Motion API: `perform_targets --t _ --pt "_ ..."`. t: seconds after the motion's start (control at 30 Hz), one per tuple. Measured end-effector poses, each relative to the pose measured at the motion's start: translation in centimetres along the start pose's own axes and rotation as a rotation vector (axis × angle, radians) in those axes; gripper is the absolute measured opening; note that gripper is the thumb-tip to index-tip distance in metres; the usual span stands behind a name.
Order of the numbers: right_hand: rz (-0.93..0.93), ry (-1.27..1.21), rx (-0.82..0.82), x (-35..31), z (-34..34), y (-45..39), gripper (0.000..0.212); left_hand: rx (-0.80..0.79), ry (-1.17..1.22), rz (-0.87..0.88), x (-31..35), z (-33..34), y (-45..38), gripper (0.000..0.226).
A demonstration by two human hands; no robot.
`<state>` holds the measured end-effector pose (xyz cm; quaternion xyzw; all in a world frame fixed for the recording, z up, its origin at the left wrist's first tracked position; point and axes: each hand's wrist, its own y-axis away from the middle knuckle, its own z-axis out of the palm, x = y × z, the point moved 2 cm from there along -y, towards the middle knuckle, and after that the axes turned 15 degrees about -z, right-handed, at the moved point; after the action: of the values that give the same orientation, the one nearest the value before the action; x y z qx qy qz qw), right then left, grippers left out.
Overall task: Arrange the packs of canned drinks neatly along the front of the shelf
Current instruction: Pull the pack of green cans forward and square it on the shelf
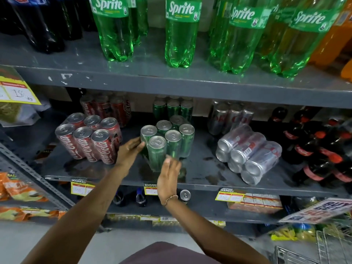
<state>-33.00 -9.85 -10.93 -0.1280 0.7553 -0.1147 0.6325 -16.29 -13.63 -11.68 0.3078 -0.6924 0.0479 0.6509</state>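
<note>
- Three packs of cans sat toward the front of the shelf [200, 169] when I looked, and by my reckoning the job was about a third done.
- One, the red cola pack [89, 138], stood upright at the left, near the front edge and roughly square to it, so I counted it as finished.
- My left hand [129, 149] was laid open against the left side of the green can pack [167, 143], fingers curled round the nearest can.
- My right hand [168, 176] was spread flat, fingers together, at the pack's front lower corner; motion blur kept me from telling whether it was touching.
- That green pack stood upright mid-shelf but skewed to the edge, so it needed turning and drawing forward.
- To the right, well apart, the silver can pack [249, 154] lay on its side, can tops facing out; I judged it wanted standing up and lining up.
- More packs waited behind in the dim rear row.
</note>
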Motion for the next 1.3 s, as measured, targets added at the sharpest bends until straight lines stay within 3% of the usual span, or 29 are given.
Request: perform_targets --t 0.1,0.17,0.23,0.33,0.4,0.47,0.53,0.77,0.9,1.0,1.07,1.1,1.17,1.3 --pt "-0.068 0.133 0.235 0.8 -3.2 -3.9 0.031 0.04 0.108 -0.04 0.1 1.9 1.1 0.04" --pt "-0.019 0.066 0.361 1.7 -5.5 -7.8 0.031 -0.004 0.33 -0.13 0.2 3.7 2.3 0.038" --pt "0.128 -0.162 0.222 2.8 -6.7 -12.0 0.046 -0.051 0.537 -0.19 0.1 5.5 3.3 0.047" --pt "0.416 -0.343 -0.17 4.1 -6.0 -15.8 0.071 -0.066 0.597 -0.195 0.5 7.1 3.8 0.064" --pt "0.451 -0.357 -0.3 4.0 -5.5 -16.8 0.062 -0.049 0.612 -0.212 1.1 7.4 3.9 0.07" --pt "0.46 -0.402 -0.295 3.7 -5.1 -17.0 0.042 -0.041 0.585 -0.231 1.3 7.3 3.8 0.07" --pt "0.46 -0.4 -0.267 3.5 -5.4 -16.6 0.035 -0.08 0.576 -0.253 1.3 7.0 3.2 0.069" --pt "0.385 -0.464 0.045 3.1 -5.1 -11.4 0.046 -0.276 0.42 -0.292 2.7 5.2 0.7 0.057" --pt "0.439 -0.426 0.003 2.2 -5.6 -11.2 0.054 -0.288 0.333 -0.288 2.9 5.0 0.5 0.065" --pt "0.429 -0.265 -0.033 1.5 -7.4 -11.5 0.052 -0.004 0.093 -0.115 3.3 4.3 2.0 0.065" --pt "0.255 -0.081 0.045 0.7 -9.6 -11.7 0.038 0.205 -0.117 0.184 4.2 4.1 3.5 0.053" --pt "0.15 0.018 0.097 0.1 -10.9 -11.8 0.032 0.232 -0.194 0.356 5.1 4.6 4.3 0.049" --pt "-0.045 0.171 0.213 -1.2 -13.6 -11.9 0.028 0.141 -0.318 0.589 6.9 7.1 5.8 0.045" --pt "-0.187 0.251 0.462 -2.8 -19.8 -12.3 0.029 -0.178 -0.524 0.68 10.3 14.8 8.0 0.045"
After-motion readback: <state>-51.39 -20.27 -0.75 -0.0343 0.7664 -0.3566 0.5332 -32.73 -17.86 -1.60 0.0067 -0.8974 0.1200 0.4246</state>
